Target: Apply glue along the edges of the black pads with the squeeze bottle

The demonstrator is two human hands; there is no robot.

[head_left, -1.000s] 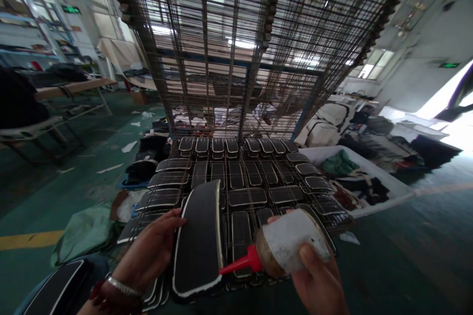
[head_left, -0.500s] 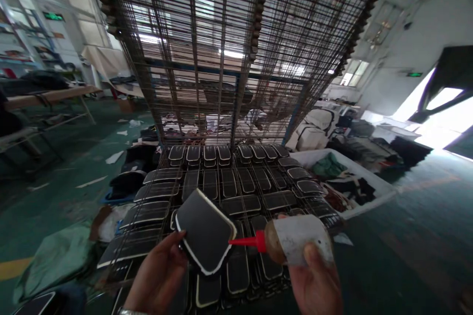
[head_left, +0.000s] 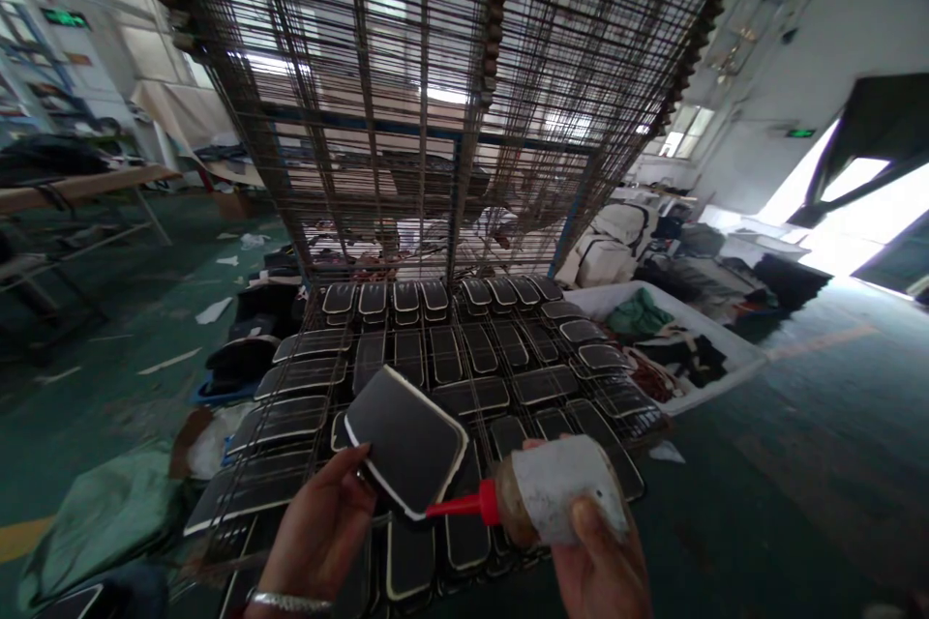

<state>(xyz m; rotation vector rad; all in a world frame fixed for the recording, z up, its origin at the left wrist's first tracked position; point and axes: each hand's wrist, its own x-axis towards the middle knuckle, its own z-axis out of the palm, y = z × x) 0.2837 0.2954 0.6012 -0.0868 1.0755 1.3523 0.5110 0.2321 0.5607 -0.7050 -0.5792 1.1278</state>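
Black panel point(head_left: 406, 440), pale-rimmed, sits tilted over rows of similar panels point(head_left: 541, 385), its left edge pinched in my left grip point(head_left: 325, 524). My right grip point(head_left: 606, 556) wraps a squeeze bottle point(head_left: 555, 488), its red nozzle point(head_left: 468, 505) at the panel's near corner. Beyond rises a wire rack point(head_left: 456, 164).

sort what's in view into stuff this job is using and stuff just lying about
In use:
black panel, in the left hand
bottle, in the right hand, red nozzle at the panel's edge
wire rack holding similar panels, probably

Apparently lying about:
white tub
green bundle
paper scraps
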